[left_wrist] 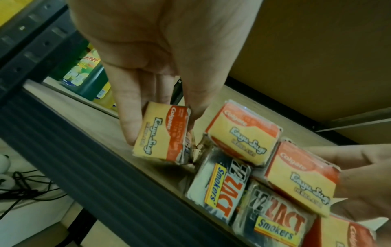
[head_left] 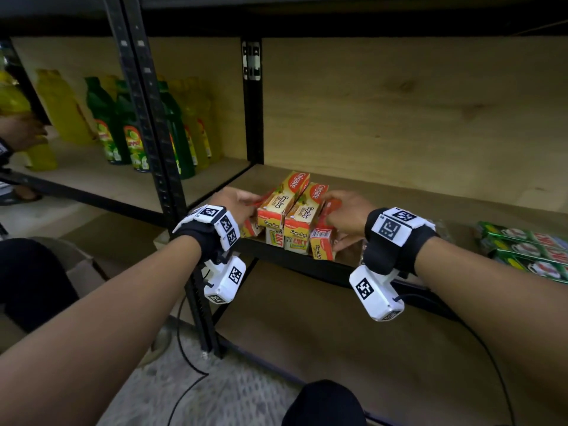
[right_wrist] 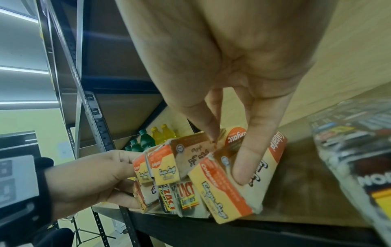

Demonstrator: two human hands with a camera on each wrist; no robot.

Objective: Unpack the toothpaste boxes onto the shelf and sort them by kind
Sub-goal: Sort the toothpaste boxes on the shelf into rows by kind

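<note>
Several yellow-and-red Colgate boxes (head_left: 289, 201) lie stacked on two white ZACT boxes (head_left: 285, 238) at the front edge of the wooden shelf (head_left: 399, 192). My left hand (head_left: 252, 210) pinches the leftmost Colgate box (left_wrist: 162, 133) between thumb and fingers, low at the stack's left side. My right hand (head_left: 330, 222) grips the rightmost Colgate box (right_wrist: 228, 188) from above, fingertips (right_wrist: 241, 173) on its side. The left wrist view shows two more Colgate boxes (left_wrist: 243, 133) resting on the ZACT boxes (left_wrist: 220, 188). The backs of the boxes are hidden.
Green and yellow dish-soap bottles (head_left: 129, 130) fill the left bay behind a black upright (head_left: 144, 118). Wrapped green boxes (head_left: 528, 250) lie on the shelf at the right. Another person's hand (head_left: 18, 133) holds a yellow bottle at far left. Cables trail on the floor.
</note>
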